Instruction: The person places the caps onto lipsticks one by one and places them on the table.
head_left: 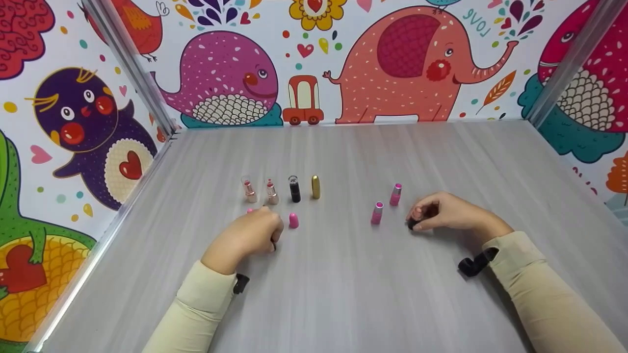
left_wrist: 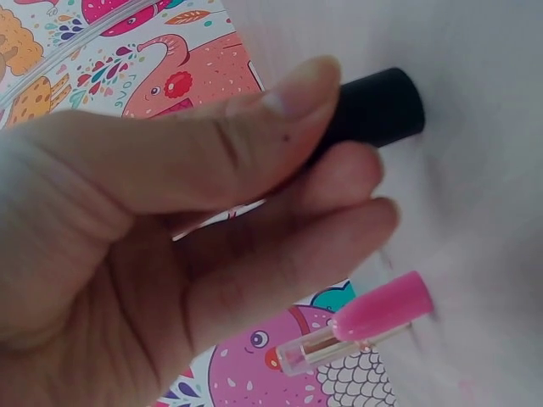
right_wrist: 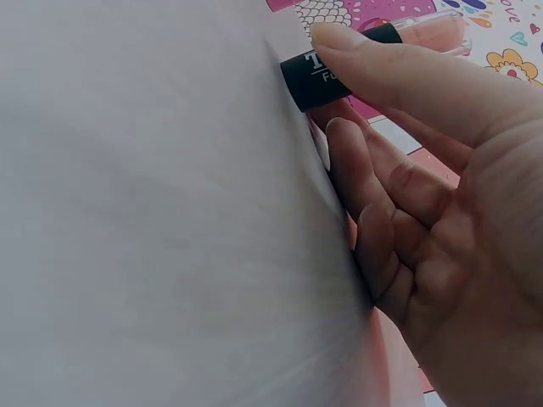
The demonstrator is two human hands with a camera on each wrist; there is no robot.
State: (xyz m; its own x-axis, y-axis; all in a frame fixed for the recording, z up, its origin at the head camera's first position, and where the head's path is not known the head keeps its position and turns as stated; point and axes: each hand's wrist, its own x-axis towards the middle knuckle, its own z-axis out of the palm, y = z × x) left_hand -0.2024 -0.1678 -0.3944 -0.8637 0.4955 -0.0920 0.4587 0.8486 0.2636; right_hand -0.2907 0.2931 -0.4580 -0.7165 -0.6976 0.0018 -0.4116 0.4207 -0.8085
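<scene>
Nearest the camera: my sleeves, pale yellow-beige, left sleeve (head_left: 189,309) and right sleeve (head_left: 552,289), cuffs at the wrists, a black wrist mount (head_left: 474,264) by the right one. Hands well apart over the grey wood-grain table (head_left: 343,299).

My left hand (head_left: 245,234) pinches a black cylinder (left_wrist: 386,106) between thumb and fingers, its end sticking out past the fingertips; can't tell if it touches the table. Just beside that hand, a pink bullet-shaped piece (head_left: 293,220) stands upright; a second pink piece (head_left: 250,210) is mostly hidden behind the hand.

My right hand (head_left: 449,212) grips a black tube (right_wrist: 310,80) with white lettering, thumb on one side, fingers on the other; part of the lettering is under the thumb. Its lower end is at the tabletop, contact unclear.

Between my hands, nearer the right: two magenta tubes with silver collars, upright, the front tube (head_left: 377,215) and the rear tube (head_left: 395,196).

Behind my left hand, a standing row, left to right: two rose-gold lipsticks (head_left: 250,193) under clear caps, a black clear-topped lipstick (head_left: 295,191), a gold tube (head_left: 315,187).

Back wall: purple whale (head_left: 225,73), orange elephant (head_left: 363,73).
</scene>
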